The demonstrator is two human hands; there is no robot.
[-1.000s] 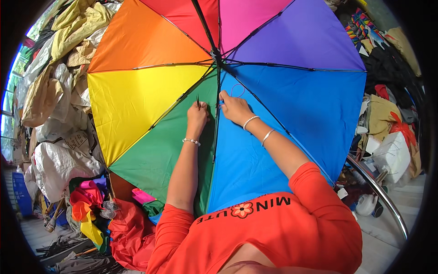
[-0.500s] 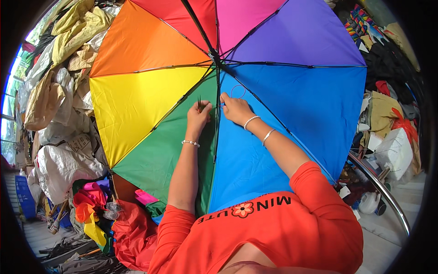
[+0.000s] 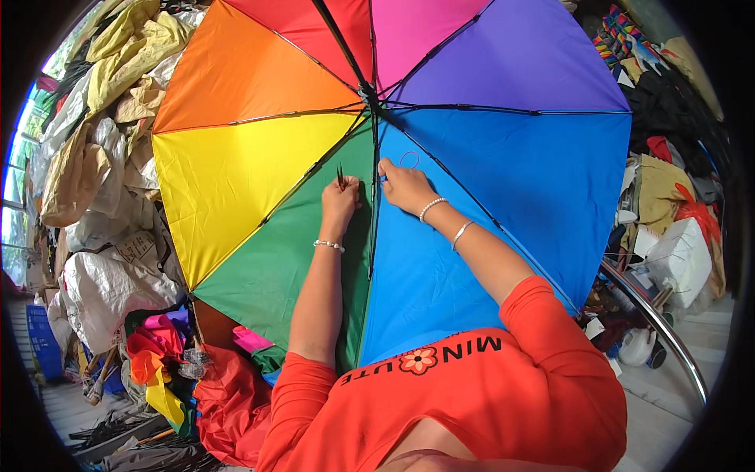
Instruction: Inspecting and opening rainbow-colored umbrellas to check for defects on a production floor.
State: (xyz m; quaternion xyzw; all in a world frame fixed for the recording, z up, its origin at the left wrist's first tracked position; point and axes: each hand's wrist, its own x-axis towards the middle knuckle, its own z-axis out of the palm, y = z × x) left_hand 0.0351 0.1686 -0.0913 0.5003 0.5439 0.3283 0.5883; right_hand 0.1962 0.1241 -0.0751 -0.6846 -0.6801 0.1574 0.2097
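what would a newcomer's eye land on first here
The open rainbow-coloured umbrella, spanning the middle, would likely stand out. Over its green panel the left hand holds a dark pointed tool; over a blue panel, the right hand sits just below a reddish loop. Heaped pale bags crowd the left side.

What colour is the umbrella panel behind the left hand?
Green: the panel behind the left hand, clearest in the head view.

Brightly lit, with washed-out daylight glare at nine o'clock through the pale, gridded window (image 3: 16, 212). Glinting at four o'clock along the curved, silvery metal tube (image 3: 659, 322). Shaded in a darker strip at seven o'clock on the green fabric umbrella panel (image 3: 263, 267). Sharp around the centre, bent toward the rim, black at the corners.
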